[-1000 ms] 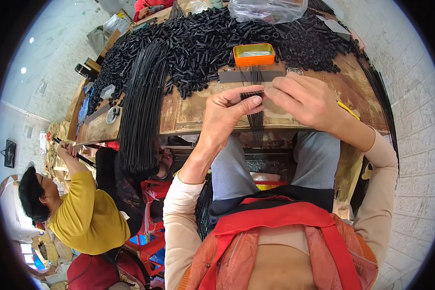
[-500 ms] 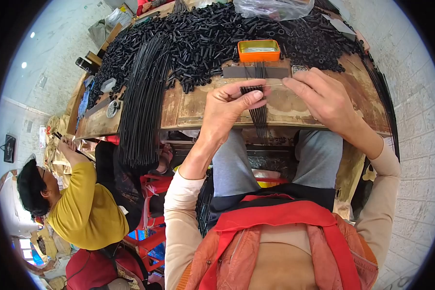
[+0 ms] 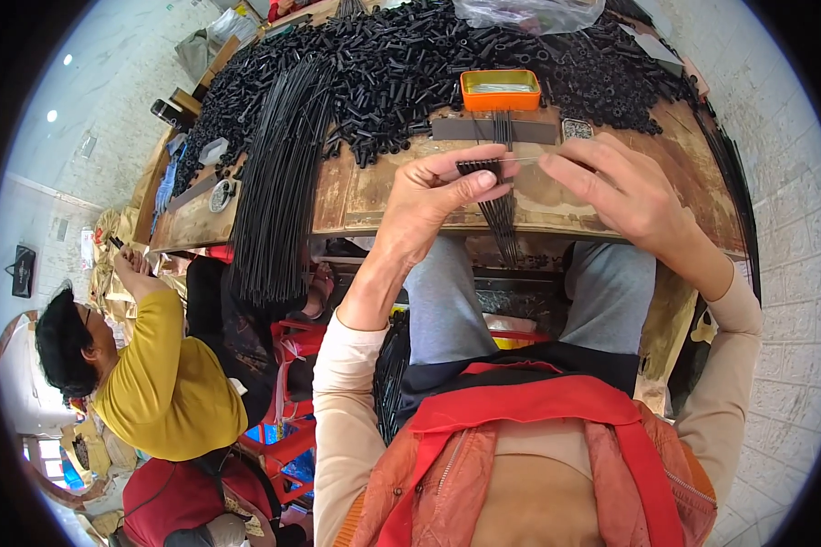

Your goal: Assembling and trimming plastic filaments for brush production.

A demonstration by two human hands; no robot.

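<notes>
A row of thin black rods [image 3: 497, 219] is pinched between the thumb and fingers of my left hand [image 3: 429, 191]. Their upper ends lie side by side across my fingers, and the lengths hang down past the table's front edge. To the right of them, the fingertips of my right hand [image 3: 625, 187] are closed on a fine, pale needle or wire [image 3: 523, 159]. It runs level from those fingertips to the rods' upper ends. Whether it passes through the rods is too small to make out.
An orange tin [image 3: 502, 103] with thin metal pieces stands behind a grey bar [image 3: 452, 129]. Beside it is a small box [image 3: 576, 129]. Short black tubes [image 3: 383, 100] cover the table's back. Long black rods [image 3: 278, 201] overhang its front edge at left, near a seated person [image 3: 169, 374].
The whole view has shifted slightly, so the table appears a little farther right and higher. Both hands keep their grips, with my right fingertips a touch lower.
</notes>
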